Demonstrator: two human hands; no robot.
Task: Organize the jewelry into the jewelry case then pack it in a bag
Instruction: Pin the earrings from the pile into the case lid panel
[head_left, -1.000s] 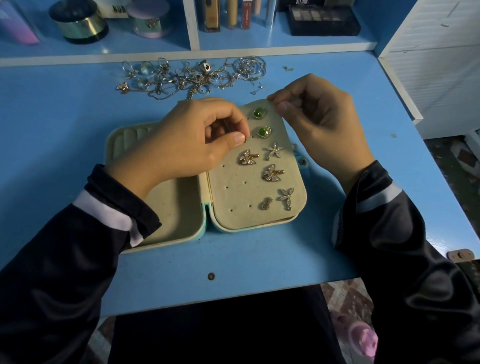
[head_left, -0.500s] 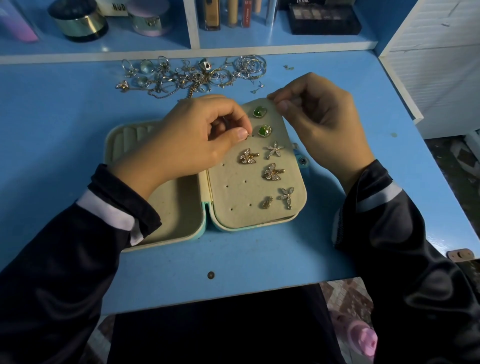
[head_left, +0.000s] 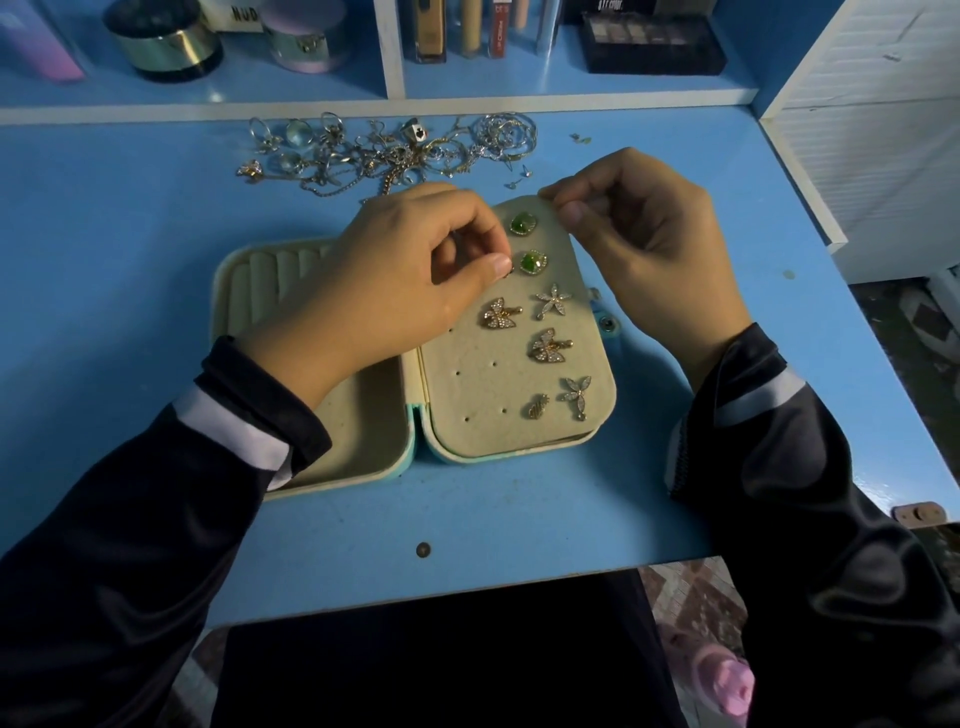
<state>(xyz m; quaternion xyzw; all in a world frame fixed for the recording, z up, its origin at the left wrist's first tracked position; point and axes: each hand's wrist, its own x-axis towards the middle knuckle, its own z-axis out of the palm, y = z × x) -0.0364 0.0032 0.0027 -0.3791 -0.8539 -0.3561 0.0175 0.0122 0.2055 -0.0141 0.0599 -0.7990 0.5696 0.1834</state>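
Note:
A teal jewelry case (head_left: 415, 441) lies open on the blue desk. Its beige earring panel (head_left: 483, 384) carries several earrings: two green stone studs (head_left: 522, 224), butterflies (head_left: 498, 313), a star (head_left: 551, 300). My left hand (head_left: 415, 275) hovers over the panel's upper left, thumb and fingers pinched on a small earring that is mostly hidden. My right hand (head_left: 639, 239) pinches the panel's top right corner. A tangled jewelry pile (head_left: 395, 150) of rings and chains lies behind the case.
Shelf cubbies at the back hold cosmetic jars (head_left: 166, 41), tubes (head_left: 467, 26) and a dark palette (head_left: 649, 41). A white cabinet (head_left: 872, 130) stands at the right. The desk's front edge runs close to my body. A small dark dot (head_left: 423, 549) marks the desk front.
My left hand's pinched fingers have shifted slightly up and right on the panel, toward the lower green stud. My right hand keeps its hold on the corner.

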